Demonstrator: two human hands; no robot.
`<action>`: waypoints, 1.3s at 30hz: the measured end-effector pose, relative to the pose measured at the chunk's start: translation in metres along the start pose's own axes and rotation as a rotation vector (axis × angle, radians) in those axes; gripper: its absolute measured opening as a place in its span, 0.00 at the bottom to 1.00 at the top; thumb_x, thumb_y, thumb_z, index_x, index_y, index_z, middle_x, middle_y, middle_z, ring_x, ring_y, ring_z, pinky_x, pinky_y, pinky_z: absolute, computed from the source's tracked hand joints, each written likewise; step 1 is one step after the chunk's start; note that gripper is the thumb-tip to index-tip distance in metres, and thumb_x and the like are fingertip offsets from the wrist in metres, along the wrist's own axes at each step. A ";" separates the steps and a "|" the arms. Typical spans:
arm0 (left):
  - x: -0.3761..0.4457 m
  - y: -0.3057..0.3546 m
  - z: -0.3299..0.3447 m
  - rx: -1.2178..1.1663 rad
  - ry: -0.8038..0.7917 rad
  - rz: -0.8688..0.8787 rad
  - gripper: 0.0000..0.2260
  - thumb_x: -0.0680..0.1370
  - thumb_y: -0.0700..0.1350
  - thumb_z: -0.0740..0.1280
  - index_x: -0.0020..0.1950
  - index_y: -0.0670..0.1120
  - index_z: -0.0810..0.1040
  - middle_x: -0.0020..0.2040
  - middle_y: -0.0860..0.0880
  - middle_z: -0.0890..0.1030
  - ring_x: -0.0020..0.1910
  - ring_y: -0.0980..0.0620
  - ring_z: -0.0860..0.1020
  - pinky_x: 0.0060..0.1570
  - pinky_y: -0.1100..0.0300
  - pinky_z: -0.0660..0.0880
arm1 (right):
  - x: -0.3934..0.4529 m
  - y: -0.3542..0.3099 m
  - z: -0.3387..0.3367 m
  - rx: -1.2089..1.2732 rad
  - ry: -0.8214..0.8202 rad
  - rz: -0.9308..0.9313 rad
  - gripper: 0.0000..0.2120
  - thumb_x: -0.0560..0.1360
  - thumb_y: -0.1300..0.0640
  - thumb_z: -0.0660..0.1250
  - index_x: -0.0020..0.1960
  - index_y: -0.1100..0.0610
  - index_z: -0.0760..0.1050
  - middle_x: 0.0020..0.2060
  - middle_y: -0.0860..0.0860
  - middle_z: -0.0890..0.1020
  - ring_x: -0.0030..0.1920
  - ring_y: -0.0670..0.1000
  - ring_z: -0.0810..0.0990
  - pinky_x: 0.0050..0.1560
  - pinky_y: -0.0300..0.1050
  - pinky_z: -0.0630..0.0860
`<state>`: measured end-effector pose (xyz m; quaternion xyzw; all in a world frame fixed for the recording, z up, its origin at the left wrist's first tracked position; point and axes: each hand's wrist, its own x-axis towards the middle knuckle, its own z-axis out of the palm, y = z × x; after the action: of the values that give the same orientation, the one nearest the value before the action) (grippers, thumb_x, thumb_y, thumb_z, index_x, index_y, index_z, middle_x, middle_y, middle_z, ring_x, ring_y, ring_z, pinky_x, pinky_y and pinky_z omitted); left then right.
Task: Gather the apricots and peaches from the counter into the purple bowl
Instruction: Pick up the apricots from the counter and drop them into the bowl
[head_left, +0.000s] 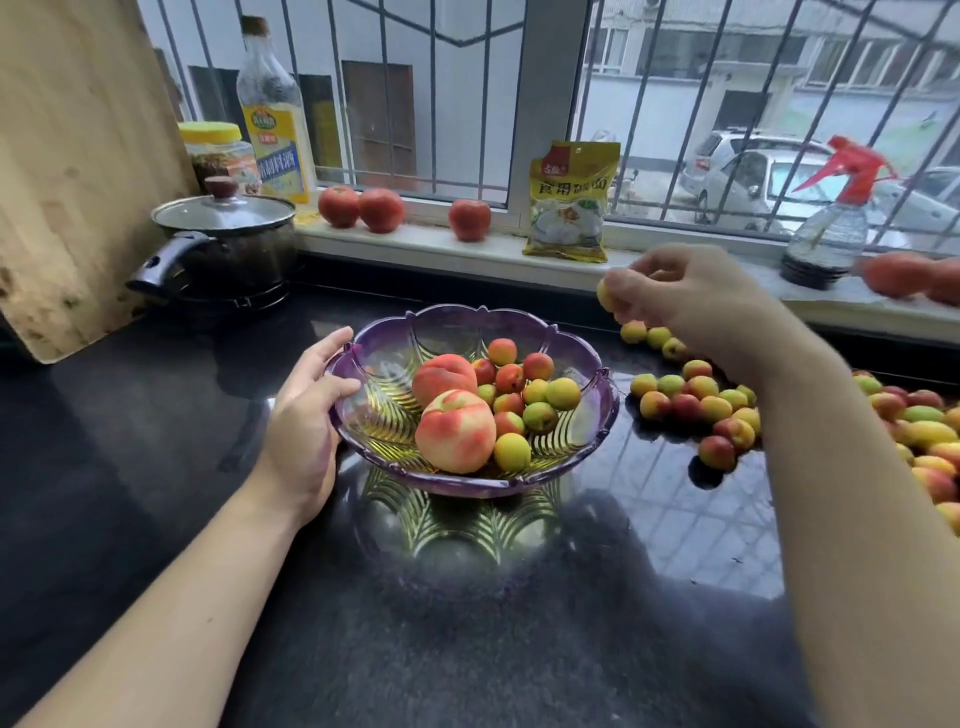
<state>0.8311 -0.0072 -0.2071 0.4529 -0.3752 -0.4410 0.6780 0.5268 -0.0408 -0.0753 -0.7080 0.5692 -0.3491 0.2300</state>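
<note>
The purple glass bowl (582, 447) stands in the middle of the dark counter. Two peaches (455, 431) and several small apricots (537, 395) lie in it. My left hand (306, 415) grips the bowl's left rim, thumb over the edge. My right hand (691, 296) hovers above and to the right of the bowl, fingers curled round a yellow apricot (604, 294), most of which is hidden. Several loose apricots (696, 400) lie on the counter to the right, spreading to the frame's right edge.
Three red peaches (382, 209) sit on the windowsill, two more (898, 275) at its far right. Also there: a yellow packet (569, 202), a spray bottle (831, 228), an oil bottle (272, 114), a jar (218, 156). A lidded pot (223, 244) and cutting board (78, 166) stand left.
</note>
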 end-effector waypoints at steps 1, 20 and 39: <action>-0.001 0.001 0.001 0.006 0.000 -0.002 0.23 0.83 0.30 0.56 0.74 0.46 0.77 0.57 0.47 0.85 0.49 0.54 0.87 0.45 0.60 0.83 | -0.007 -0.013 0.000 -0.036 -0.079 -0.033 0.14 0.78 0.40 0.66 0.48 0.49 0.82 0.39 0.44 0.85 0.43 0.48 0.82 0.43 0.45 0.76; -0.002 0.003 0.000 0.025 0.008 -0.037 0.23 0.83 0.30 0.58 0.73 0.48 0.77 0.60 0.45 0.85 0.53 0.50 0.87 0.46 0.58 0.84 | -0.012 -0.030 0.015 -0.603 -0.323 -0.072 0.10 0.79 0.45 0.67 0.53 0.50 0.80 0.43 0.44 0.82 0.44 0.45 0.80 0.42 0.41 0.75; 0.009 -0.007 -0.003 0.072 0.021 0.000 0.21 0.80 0.36 0.61 0.71 0.49 0.80 0.64 0.44 0.84 0.56 0.50 0.87 0.48 0.58 0.83 | 0.101 0.085 0.071 -0.829 -0.027 0.344 0.23 0.78 0.58 0.66 0.71 0.56 0.67 0.67 0.61 0.69 0.60 0.63 0.77 0.45 0.51 0.71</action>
<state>0.8346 -0.0160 -0.2139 0.4819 -0.3835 -0.4223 0.6651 0.5367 -0.1642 -0.1594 -0.6398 0.7675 -0.0390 -0.0111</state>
